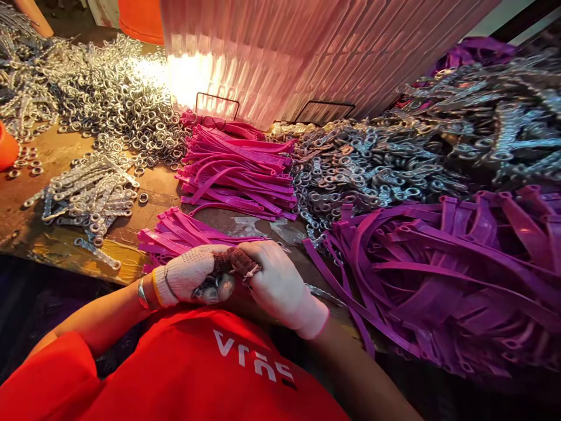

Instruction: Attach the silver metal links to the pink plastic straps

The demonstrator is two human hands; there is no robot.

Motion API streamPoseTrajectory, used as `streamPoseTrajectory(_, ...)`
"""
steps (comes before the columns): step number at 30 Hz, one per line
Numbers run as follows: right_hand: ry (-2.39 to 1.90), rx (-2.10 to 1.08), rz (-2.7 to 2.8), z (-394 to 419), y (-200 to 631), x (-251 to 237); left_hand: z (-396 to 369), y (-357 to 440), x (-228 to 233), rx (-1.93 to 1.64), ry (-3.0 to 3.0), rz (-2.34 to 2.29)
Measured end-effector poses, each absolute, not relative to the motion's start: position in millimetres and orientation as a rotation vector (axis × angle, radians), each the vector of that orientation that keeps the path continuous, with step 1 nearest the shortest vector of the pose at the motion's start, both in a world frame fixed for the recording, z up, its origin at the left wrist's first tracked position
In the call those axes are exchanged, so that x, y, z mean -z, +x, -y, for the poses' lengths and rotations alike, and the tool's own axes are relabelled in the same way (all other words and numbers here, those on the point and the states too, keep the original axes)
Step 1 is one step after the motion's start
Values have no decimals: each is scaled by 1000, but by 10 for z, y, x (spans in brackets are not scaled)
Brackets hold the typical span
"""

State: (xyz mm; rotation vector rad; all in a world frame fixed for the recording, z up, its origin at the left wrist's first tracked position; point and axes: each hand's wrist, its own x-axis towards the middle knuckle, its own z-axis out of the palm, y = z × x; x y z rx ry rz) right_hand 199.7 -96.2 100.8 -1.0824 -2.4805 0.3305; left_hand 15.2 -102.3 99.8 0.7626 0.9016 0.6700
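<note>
My left hand (190,273), in a dotted white knit glove with dark, worn fingertips, is closed in front of my red shirt. Against it sits my right hand (280,280), also gloved and curled shut. Whatever lies between the fingers is hidden. A narrow braided silvery strip (325,294) shows beside my right wrist; I cannot tell if that hand holds it. Just beyond my hands lies a small bundle of magenta straps (186,231). Farther back is a larger stack of magenta straps (239,169), laid roughly side by side.
Silvery rings (131,88) are heaped at the back left, with a smaller pile of ringed strips (94,190) nearer. Metal links (363,158) fill the back right. Loose purple straps (460,263) spread along the right. A corrugated translucent panel (307,58) stands behind the wooden table (109,254).
</note>
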Motion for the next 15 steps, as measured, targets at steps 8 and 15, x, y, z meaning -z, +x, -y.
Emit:
streamPoseTrajectory(8, -1126, -197, 2643, 1015, 2074, -1179, 1203, -20, -1144, -580, 1092, -1032)
streamPoseTrajectory(15, -1179, -259, 2535, 1078, 1801, -1149, 1199, -42, -1138, -711, 884, -975)
